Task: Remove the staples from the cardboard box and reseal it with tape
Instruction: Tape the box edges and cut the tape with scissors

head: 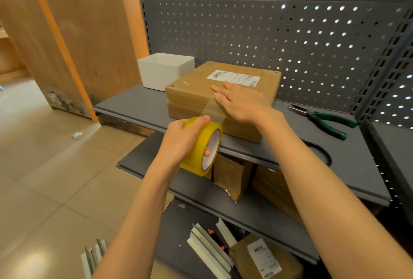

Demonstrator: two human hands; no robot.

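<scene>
While right hand (240, 102), fingers flat, presses strip onto brown cardboard box (194, 91), left hand (182, 139) grips yellow tape roll (204, 146) just below box edge; sealing underway, strip uncut.

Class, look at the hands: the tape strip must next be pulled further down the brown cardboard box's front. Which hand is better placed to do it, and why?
The left hand: it already grips the yellow tape roll, with the strip running to the brown cardboard box. The right hand lies flat, pressing the tape onto the top.
</scene>
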